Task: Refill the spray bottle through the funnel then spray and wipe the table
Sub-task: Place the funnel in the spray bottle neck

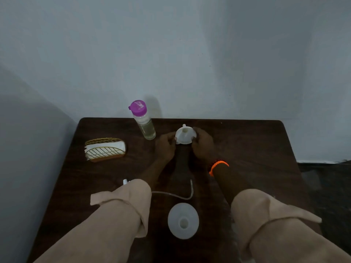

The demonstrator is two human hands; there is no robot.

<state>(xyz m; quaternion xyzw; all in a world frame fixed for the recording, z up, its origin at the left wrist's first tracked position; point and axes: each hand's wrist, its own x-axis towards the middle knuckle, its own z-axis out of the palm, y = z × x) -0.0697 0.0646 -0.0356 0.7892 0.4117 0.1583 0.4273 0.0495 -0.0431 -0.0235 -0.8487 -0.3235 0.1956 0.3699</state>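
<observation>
Dark wooden surface (247, 149) against a pale wall, funnel being seated.

I see my left hand (165, 147) and right hand (203, 147) pinching the rim of the white funnel (185, 136) from both sides, over a dark spray bottle I can hardly make out. The refill bottle (144, 122) stands just beside, the sprayer tube (178, 194) lies nearer me. I judge the funnel light, stiff and easy to tip, so holding the rim is best.

refill bottle (144, 121) left, bare table (247, 141) right
</observation>
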